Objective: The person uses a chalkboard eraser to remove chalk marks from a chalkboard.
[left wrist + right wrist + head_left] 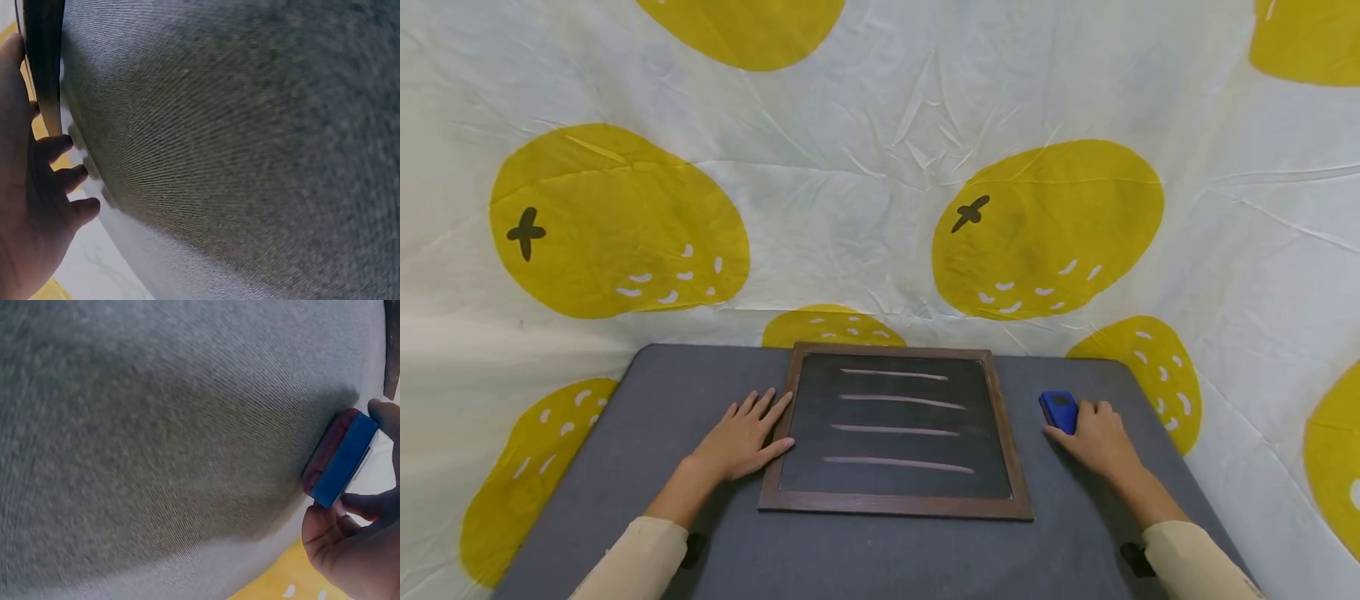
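Observation:
A small chalkboard (902, 446) with a brown wooden frame lies on the grey table, bearing several pale horizontal chalk lines. My left hand (739, 437) rests at the board's left edge with fingers spread, thumb and fingertips touching the frame (47, 69). To the right of the board, my right hand (1097, 437) grips a blue chalkboard eraser (1059, 412) between thumb and fingers. In the right wrist view the eraser (344, 459) shows a blue back and a dark red pad facing the table, close to the cloth; whether it touches I cannot tell.
The grey cloth-covered table (865, 554) extends around the board, with rounded far corners. Behind it and at both sides hangs a white curtain (842, 225) printed with large yellow fruits. The board's far edge lies near the table's back edge.

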A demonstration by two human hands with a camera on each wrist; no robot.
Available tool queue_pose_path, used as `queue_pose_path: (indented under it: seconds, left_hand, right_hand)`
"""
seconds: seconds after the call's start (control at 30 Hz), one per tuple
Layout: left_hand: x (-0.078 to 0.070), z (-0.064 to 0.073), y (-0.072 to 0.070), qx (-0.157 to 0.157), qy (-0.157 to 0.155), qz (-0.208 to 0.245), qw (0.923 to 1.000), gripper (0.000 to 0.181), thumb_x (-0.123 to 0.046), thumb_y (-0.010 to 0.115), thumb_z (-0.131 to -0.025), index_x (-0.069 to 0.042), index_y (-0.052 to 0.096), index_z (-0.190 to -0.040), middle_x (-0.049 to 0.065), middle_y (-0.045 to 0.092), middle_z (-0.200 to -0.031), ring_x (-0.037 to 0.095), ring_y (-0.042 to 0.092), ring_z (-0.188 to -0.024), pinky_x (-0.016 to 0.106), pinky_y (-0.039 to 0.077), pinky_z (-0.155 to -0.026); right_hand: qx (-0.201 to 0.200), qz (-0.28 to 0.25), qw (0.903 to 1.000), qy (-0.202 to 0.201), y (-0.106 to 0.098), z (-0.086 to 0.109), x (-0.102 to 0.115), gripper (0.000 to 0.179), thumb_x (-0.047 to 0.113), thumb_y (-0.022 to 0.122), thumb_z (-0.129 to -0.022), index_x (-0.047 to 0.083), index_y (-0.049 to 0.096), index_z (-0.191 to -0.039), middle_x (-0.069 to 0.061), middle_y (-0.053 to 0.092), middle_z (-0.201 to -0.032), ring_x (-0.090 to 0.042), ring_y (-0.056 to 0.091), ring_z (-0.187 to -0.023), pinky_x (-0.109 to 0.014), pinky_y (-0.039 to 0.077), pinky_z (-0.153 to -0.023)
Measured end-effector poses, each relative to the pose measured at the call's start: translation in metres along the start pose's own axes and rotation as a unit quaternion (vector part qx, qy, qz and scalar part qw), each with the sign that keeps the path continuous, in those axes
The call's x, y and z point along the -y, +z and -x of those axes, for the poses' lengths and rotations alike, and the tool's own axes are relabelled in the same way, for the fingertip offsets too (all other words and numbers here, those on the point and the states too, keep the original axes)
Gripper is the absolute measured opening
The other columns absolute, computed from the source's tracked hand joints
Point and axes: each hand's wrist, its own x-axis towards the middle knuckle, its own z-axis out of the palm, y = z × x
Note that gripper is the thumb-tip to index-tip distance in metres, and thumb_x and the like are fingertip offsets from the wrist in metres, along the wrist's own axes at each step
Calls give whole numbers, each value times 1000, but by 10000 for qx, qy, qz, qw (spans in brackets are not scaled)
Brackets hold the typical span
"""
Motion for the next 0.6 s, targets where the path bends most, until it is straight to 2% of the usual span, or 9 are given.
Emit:
queue_pose_path:
  seconds: [0.17, 0.37, 0.6]
  left_hand:
    - [2, 3, 6, -65, 3, 117, 9999, 82, -69, 43, -102, -22, 22, -167, 19, 28, -169, 49, 25, -154, 73, 28, -116]
    - [4, 3, 8, -176, 4, 200, 9996, 80, -66, 45, -103, -23, 24, -167, 19, 29, -168, 49, 25, -154, 74, 28, -115]
    - [3, 4, 8, -243, 49, 247, 9994, 78, -64, 47, -103, -22, 26, -166, 18, 30, -168, 49, 27, -154, 74, 29, -115]
  right_hand:
    - [-137, -79, 9998, -74, 7, 3, -1, 73, 36, 78, -90, -27, 49, -113, -46, 48, -103, -55, 52, -85, -64, 48, -71]
    - [-192, -218, 9996, -30, 11, 3, 0, 72, 33, 77, -91, -29, 49, -116, -45, 48, -100, -54, 52, -84, -64, 48, -72]
    - [-185, -149, 9997, -65, 11, 2, -1, 69, 32, 76, -92, -28, 49, -116, -44, 48, -100, -54, 51, -86, -63, 44, -75]
